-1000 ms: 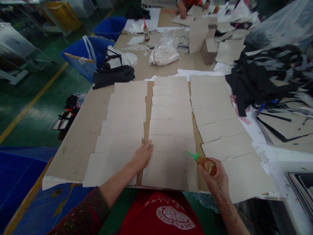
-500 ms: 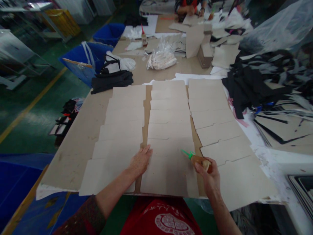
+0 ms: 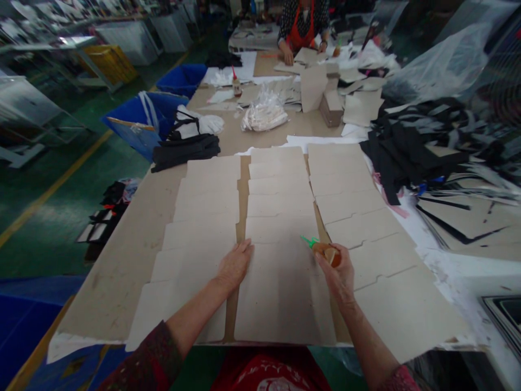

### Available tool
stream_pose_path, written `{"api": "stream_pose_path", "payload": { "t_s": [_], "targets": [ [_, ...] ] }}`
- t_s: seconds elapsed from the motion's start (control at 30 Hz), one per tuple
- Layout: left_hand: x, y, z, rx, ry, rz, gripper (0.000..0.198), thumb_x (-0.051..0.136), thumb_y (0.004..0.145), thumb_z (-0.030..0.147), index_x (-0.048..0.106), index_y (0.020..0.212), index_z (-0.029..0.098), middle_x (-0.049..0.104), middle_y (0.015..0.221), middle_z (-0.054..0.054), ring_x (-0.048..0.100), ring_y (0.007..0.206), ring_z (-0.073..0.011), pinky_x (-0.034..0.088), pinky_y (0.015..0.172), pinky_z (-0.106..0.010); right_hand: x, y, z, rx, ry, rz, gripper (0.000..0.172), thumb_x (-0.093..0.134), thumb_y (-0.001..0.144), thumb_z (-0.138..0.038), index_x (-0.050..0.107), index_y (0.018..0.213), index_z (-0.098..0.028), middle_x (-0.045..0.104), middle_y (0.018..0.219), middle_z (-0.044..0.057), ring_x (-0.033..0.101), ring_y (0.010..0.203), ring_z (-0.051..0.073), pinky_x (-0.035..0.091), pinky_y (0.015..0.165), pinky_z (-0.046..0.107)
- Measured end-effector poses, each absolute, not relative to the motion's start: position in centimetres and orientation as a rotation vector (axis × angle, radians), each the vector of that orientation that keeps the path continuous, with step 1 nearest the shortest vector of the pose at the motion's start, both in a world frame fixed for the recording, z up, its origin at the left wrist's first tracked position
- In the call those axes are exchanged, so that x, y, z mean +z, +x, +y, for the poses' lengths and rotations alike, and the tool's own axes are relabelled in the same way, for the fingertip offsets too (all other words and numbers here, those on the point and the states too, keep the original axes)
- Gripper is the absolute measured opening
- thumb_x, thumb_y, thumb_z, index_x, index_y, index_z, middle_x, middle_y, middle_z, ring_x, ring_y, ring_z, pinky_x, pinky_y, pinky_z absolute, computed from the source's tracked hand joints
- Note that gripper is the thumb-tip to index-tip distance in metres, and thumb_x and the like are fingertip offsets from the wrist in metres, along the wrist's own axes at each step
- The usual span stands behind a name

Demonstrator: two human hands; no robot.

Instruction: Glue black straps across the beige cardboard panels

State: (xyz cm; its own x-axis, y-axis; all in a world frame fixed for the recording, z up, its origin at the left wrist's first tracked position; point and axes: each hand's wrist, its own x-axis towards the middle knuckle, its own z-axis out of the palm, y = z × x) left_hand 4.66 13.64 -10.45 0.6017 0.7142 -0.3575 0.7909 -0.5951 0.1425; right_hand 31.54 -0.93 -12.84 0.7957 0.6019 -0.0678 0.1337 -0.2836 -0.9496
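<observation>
Three columns of overlapping greyish-beige cardboard sheets lie on the table; a middle sheet (image 3: 280, 293) is nearest my body. My left hand (image 3: 235, 266) lies flat, its fingertips at the left edge of the middle column, over the gap beside the left column (image 3: 191, 260). My right hand (image 3: 340, 274) is wrapped round a squeeze bottle (image 3: 328, 253) of amber liquid. The bottle is tilted, its green nozzle pointing left over the middle column. Whether the tip touches the cardboard I cannot tell. The right column (image 3: 391, 298) lies beyond the right forearm.
Black fabric strips (image 3: 411, 141) are heaped at the right. Folded black cloth (image 3: 185, 152) and a clear plastic bag (image 3: 264, 114) lie farther back. Another bottle with a red tip (image 3: 236, 84) stands behind. Blue bins (image 3: 138, 122) adjoin the left side. A co-worker (image 3: 303, 32) handles cardboard opposite.
The camera view has tilted up a little. Both my hands have moved slightly away from my body over the cardboard, the right one with the bottle still in it.
</observation>
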Motion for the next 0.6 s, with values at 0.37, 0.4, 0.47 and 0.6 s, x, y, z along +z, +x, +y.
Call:
{"api": "stream_pose_path", "payload": {
  "t_s": [0.37, 0.4, 0.47, 0.6],
  "targets": [
    [-11.0, 5.3, 14.5, -0.454, 2.576, 1.169, 0.046, 0.042, 0.088, -0.001, 0.056, 0.130, 0.011, 0.049, 0.147, -0.013, 0.049, 0.130, -0.0262, 0.040, 0.113, -0.038, -11.4, 33.2, -0.4, 0.284, -2.030, -0.880, 0.048, 0.069, 0.071, -0.053, 0.061, 0.106, -0.020, 0.064, 0.102, 0.008, 0.061, 0.092, 0.026, 0.050, 0.083, 0.041],
    [-10.9, 5.3, 14.5, -0.455, 2.579, 1.167, 0.046, 0.042, 0.088, -0.001, 0.056, 0.130, 0.011, 0.049, 0.147, -0.013, 0.049, 0.131, -0.0263, 0.040, 0.113, -0.038, -11.2, 33.3, -0.4, 0.298, -2.044, -0.883, 0.048, 0.069, 0.071, -0.053, 0.061, 0.106, -0.021, 0.064, 0.103, 0.008, 0.061, 0.091, 0.026, 0.050, 0.083, 0.041],
    [-10.9, 5.3, 14.5, -0.456, 2.586, 1.161, 0.047, 0.043, 0.087, -0.002, 0.056, 0.130, 0.011, 0.050, 0.147, -0.013, 0.049, 0.131, -0.0261, 0.038, 0.114, -0.038, -11.0, 33.6, -0.6, 0.345, -2.064, -0.873, 0.049, 0.070, 0.070, -0.054, 0.061, 0.105, -0.021, 0.065, 0.103, 0.008, 0.061, 0.090, 0.026, 0.050, 0.082, 0.041],
    [-10.9, 5.3, 14.4, -0.448, 2.601, 1.156, 0.046, 0.043, 0.087, -0.002, 0.056, 0.128, 0.012, 0.050, 0.146, -0.012, 0.049, 0.130, -0.0257, 0.038, 0.114, -0.037, -11.1, 33.6, -0.8, 0.480, -2.060, -0.796, 0.052, 0.071, 0.067, -0.055, 0.061, 0.106, -0.022, 0.066, 0.101, 0.007, 0.062, 0.089, 0.026, 0.050, 0.083, 0.042]
  ]
}}
